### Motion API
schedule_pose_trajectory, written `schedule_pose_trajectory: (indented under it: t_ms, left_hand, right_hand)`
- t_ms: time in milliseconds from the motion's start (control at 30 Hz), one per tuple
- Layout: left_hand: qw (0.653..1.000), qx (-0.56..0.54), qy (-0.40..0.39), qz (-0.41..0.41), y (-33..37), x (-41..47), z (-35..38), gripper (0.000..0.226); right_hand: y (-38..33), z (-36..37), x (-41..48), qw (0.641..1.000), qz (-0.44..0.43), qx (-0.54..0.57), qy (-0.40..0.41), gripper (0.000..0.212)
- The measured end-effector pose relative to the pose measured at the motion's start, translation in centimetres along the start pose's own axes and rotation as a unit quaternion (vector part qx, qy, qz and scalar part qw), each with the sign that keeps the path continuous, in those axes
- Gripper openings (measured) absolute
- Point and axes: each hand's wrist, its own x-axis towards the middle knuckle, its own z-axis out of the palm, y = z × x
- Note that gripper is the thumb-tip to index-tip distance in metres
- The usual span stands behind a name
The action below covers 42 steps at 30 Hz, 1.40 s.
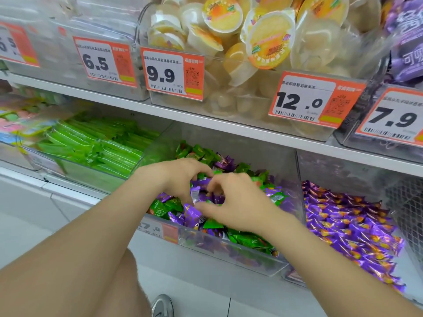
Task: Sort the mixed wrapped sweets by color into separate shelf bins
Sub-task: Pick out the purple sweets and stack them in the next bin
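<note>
Both hands are in the mixed bin point(229, 253), middle of the lower shelf, meeting over the heap near its front wall. Left hand point(180, 179): fingers curled down and clamped on a small clutch of purple sweets point(201, 183), one silver-ended wrapper sticking out under the thumb. The count in the grip is not readable. Right hand point(235, 202): thumb and forefinger bent into a C round more of the purple ones, thumb tip low and forefinger tip high, the other fingers loosely curled behind. Green sweets point(249, 241) lie mixed in all round both hands, along the front wall and up at the back. Loose sweets of both colours are too many to count. Just right of it, past the divider wall, is the purple bin point(343, 225), with only purple wrappers in view. The bin to the left holds long green packs point(96, 145). The shelf above has jelly cups point(263, 37) and four readable price tags point(169, 72). One shoe point(163, 305) shows at the bottom edge.
</note>
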Motion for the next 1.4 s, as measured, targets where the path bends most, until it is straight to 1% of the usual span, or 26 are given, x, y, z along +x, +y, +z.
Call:
schedule_pose_trajectory:
  t_ms: [33,100,267,333,400,467,500,633,800,867,933,1000,1033,1100,1133,1167,1233,1267,1333,1400]
  left_hand:
    - [1.000,-0.015,0.007,0.004,-0.1,0.0,0.0,0.099]
    - [1.000,-0.022,0.022,0.005,-0.3,-0.1,0.0,0.091]
    - [0.995,-0.040,0.096,-0.007,-0.9,-0.3,0.0,0.068]
    - [0.994,-0.028,0.100,-0.020,-1.2,-0.5,0.0,0.067]
    - [0.995,-0.024,0.095,-0.031,-1.4,-0.8,0.0,0.068]
    - [0.994,-0.024,0.103,-0.037,-1.4,-1.4,-0.2,0.067]
    - [0.993,-0.022,0.112,-0.040,-1.4,-1.7,-0.3,0.066]
    - [0.987,-0.035,0.144,-0.055,-1.3,-2.8,-0.6,0.064]
    - [0.976,-0.077,0.187,-0.084,-0.5,-3.7,-0.8,0.065]
    - [0.972,-0.093,0.191,-0.103,-0.1,-4.1,-0.7,0.065]
    - [0.965,-0.113,0.202,-0.122,0.4,-4.4,-0.7,0.062]
    - [0.955,-0.151,0.219,-0.130,1.1,-5.0,-0.7,0.062]
    - [0.951,-0.172,0.223,-0.125,1.6,-5.4,-0.8,0.062]
    - [0.941,-0.240,0.216,-0.106,2.8,-5.9,-0.9,0.062]
    - [0.928,-0.297,0.204,-0.094,3.5,-6.0,-0.7,0.062]
    - [0.910,-0.360,0.190,-0.081,4.2,-6.0,-0.6,0.060]
    - [0.867,-0.468,0.161,-0.061,5.4,-5.7,-0.3,0.056]
    - [0.849,-0.505,0.150,-0.053,6.0,-5.5,-0.1,0.055]
    - [0.823,-0.550,0.137,-0.040,6.9,-5.3,0.1,0.050]
    - [0.795,-0.590,0.139,-0.033,7.5,-5.0,0.3,0.039]
  right_hand:
    - [-0.2,0.6,-0.1,0.999,0.005,-0.018,-0.039,0.051]
    - [-0.3,1.5,0.3,0.995,0.017,-0.065,-0.070,0.057]
    - [-0.4,1.6,1.5,0.993,0.046,-0.072,-0.085,0.061]
    - [-0.7,1.9,1.5,0.991,0.047,-0.088,-0.086,0.068]
    - [-0.8,2.3,1.6,0.992,0.047,-0.086,-0.078,0.067]
    - [-0.8,2.7,2.0,0.994,0.034,-0.062,-0.084,0.062]
    - [-0.7,2.9,2.2,0.995,0.028,-0.044,-0.090,0.063]
    - [-0.3,2.4,2.3,0.995,0.017,0.018,-0.095,0.080]
    - [0.0,2.0,2.2,0.990,0.025,0.081,-0.116,0.082]
    - [0.2,2.0,2.4,0.990,0.031,0.106,-0.089,0.080]
    - [0.5,1.6,2.8,0.988,0.055,0.142,-0.022,0.076]
    - [1.0,0.8,2.9,0.970,0.092,0.217,0.059,0.070]
    - [1.4,0.5,2.8,0.950,0.114,0.277,0.086,0.068]
    - [2.3,-0.2,2.4,0.891,0.142,0.421,0.097,0.065]
    - [2.7,-0.6,2.0,0.862,0.140,0.478,0.093,0.062]
    - [3.0,-0.9,1.6,0.843,0.131,0.514,0.090,0.058]
    - [3.5,-1.3,0.7,0.825,0.109,0.549,0.081,0.049]
    - [3.6,-1.4,0.3,0.820,0.101,0.558,0.079,0.046]
    - [3.8,-1.3,-0.4,0.812,0.094,0.569,0.087,0.044]
    - [3.6,-1.1,-1.0,0.807,0.087,0.575,0.103,0.046]
